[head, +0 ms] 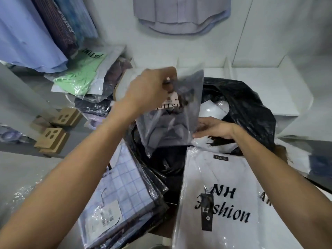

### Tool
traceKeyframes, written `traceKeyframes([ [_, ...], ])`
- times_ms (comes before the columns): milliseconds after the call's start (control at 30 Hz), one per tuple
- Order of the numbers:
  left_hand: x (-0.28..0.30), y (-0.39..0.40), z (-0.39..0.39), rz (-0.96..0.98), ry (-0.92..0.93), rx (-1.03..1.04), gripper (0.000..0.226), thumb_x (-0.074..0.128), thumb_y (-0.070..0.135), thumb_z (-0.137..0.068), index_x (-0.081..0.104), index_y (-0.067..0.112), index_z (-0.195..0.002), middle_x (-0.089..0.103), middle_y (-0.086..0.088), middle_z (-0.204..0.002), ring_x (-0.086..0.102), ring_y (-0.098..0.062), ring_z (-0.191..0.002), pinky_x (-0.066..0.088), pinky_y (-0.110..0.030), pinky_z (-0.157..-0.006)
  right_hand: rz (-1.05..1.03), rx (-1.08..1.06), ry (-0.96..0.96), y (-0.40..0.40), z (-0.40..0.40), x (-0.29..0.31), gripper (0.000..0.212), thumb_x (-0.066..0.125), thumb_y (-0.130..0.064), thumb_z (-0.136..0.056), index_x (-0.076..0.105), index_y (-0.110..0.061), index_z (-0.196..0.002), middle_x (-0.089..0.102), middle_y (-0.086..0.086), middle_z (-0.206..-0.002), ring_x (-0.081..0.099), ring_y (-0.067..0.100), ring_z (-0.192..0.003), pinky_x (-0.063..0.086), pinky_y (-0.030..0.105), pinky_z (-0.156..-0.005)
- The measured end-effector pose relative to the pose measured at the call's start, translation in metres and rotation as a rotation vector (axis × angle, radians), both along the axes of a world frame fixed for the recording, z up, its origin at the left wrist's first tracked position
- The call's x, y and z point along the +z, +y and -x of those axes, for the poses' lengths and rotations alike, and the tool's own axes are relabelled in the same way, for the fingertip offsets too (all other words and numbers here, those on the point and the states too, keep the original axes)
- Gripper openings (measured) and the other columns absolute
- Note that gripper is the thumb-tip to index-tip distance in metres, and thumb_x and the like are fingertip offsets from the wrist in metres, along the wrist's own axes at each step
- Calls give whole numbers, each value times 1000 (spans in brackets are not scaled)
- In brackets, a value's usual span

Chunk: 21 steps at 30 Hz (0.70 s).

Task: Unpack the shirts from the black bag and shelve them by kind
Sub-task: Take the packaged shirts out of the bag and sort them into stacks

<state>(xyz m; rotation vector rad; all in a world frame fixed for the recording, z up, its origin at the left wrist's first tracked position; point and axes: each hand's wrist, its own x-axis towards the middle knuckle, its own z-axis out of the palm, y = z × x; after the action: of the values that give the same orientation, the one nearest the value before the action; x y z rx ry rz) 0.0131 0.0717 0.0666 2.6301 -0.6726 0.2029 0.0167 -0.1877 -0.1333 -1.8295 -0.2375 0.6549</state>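
Note:
A grey shirt in a clear plastic sleeve (170, 126) hangs upright above the open black bag (248, 108). My left hand (152, 88) pinches its top edge. My right hand (213, 128) touches its lower right edge with relaxed fingers, just over the bag's mouth. More white packed shirts (212, 106) show inside the bag. A white packed shirt printed "NH Fashion" (224, 200) lies in front at the right. A stack of packed shirts topped by a blue checked one (118, 191) lies at the front left.
White shelf compartments (269, 83) stand behind the bag. At the left lies a pile of packed shirts with a green one (80, 76) on top. Shirts hang at the upper left (32, 33) and top centre (181, 15). Cardboard pieces (53, 139) lie at the left.

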Motion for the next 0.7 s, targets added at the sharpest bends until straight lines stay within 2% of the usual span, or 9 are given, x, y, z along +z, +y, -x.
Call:
traceKeyframes([
  [67, 40, 10, -6, 71, -51, -36, 13, 58, 15, -95, 62, 26, -101, 54, 15, -71, 50, -17, -75, 47, -34, -74, -61, -93, -33, 0, 3, 7, 48, 86, -32, -84, 66, -13, -123, 65, 26, -126, 60, 44, -124, 43, 60, -112],
  [133, 73, 20, -10, 111, -22, -29, 7, 60, 21, -99, 59, 24, -105, 53, 13, -71, 48, -16, -70, 44, -33, -71, -229, -256, -85, 4, 8, 28, 36, 80, -23, -85, 67, -9, -116, 74, 17, -115, 71, 31, -110, 53, 45, -104],
  [200, 94, 31, -11, 249, 178, 5, 15, 66, 31, -99, 53, 27, -108, 64, 7, -71, 59, -14, -65, 45, -28, -62, -383, -418, -140, 4, 12, 55, 27, 72, -10, -88, 68, -9, -115, 77, 6, -108, 73, 20, -98, 59, 32, -91],
  [300, 92, 45, -17, 455, 431, 5, 35, 75, 44, -86, 58, 27, -112, 76, 14, -77, 70, -3, -63, 49, -16, -51, -546, -586, -238, -2, 14, 101, 31, 77, -8, -80, 72, -11, -110, 79, 3, -100, 74, 18, -90, 61, 33, -87],
  [367, 66, 49, -23, 626, 502, 70, 33, 78, 38, -81, 66, 26, -110, 79, 15, -89, 72, 2, -69, 54, -14, -56, -634, -754, -314, -4, 11, 126, 27, 81, -6, -77, 73, -12, -102, 79, 2, -93, 74, 18, -85, 61, 35, -88],
  [433, 33, 50, -25, 803, 606, 142, 33, 81, 31, -79, 71, 17, -107, 79, -2, -105, 73, -6, -73, 61, -27, -73, -722, -893, -341, -8, 6, 143, 26, 85, -6, -77, 72, -12, -98, 79, 3, -90, 75, 18, -85, 61, 36, -89],
  [467, 17, 50, -26, 891, 668, 149, 40, 81, 30, -78, 72, 12, -112, 75, -12, -117, 74, -13, -79, 61, -34, -83, -729, -897, -333, -11, 5, 148, 31, 88, -11, -74, 72, -12, -101, 80, 3, -91, 75, 18, -87, 60, 36, -90],
  [533, -9, 47, -27, 1051, 733, 136, 41, 75, 22, -85, 69, 5, -123, 72, -19, -123, 74, -21, -88, 60, -38, -84, -610, -804, -263, -19, 8, 142, 43, 91, -19, -63, 73, -13, -101, 80, 4, -94, 75, 19, -91, 60, 37, -92],
  [700, -50, 44, -23, 1157, 703, 168, 23, 66, 11, -96, 67, 3, -117, 78, -8, -94, 75, -19, -75, 61, -32, -63, -296, -701, -141, -17, 28, 98, 41, 90, 1, -68, 76, -4, -106, 79, 10, -102, 75, 24, -100, 59, 43, -96],
])
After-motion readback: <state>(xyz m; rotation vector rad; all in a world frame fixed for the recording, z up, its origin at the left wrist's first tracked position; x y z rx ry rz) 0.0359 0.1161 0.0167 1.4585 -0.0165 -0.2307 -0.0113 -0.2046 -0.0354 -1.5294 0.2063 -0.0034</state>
